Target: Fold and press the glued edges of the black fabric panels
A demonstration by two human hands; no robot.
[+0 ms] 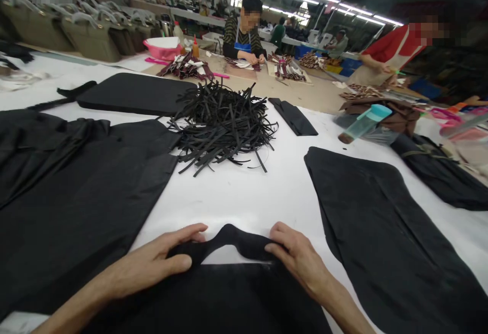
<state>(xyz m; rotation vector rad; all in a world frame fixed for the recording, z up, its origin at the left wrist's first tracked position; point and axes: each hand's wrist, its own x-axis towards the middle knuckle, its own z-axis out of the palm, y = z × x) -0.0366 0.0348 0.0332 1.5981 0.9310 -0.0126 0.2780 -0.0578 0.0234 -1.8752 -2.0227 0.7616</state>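
Note:
Near the front edge of the white table, a curved strip of black fabric (229, 235) arches up in the middle, with white tabletop showing under the arch. At its left end my left hand (158, 260) is closed on the fabric, thumb on the near side and fingers beyond it. My right hand (299, 255) pinches the strip's right end between thumb and fingers. A wider black fabric panel (236, 298) lies just below, close to my body; whether it joins the strip I cannot tell.
Large black fabric pieces lie left (84, 186) and right (366, 212). Ahead are a heap of black strips (224, 120), a black padded board (133, 92) and a bottle with a turquoise lid (366, 123). Two people (246, 34) (392, 52) work across the table.

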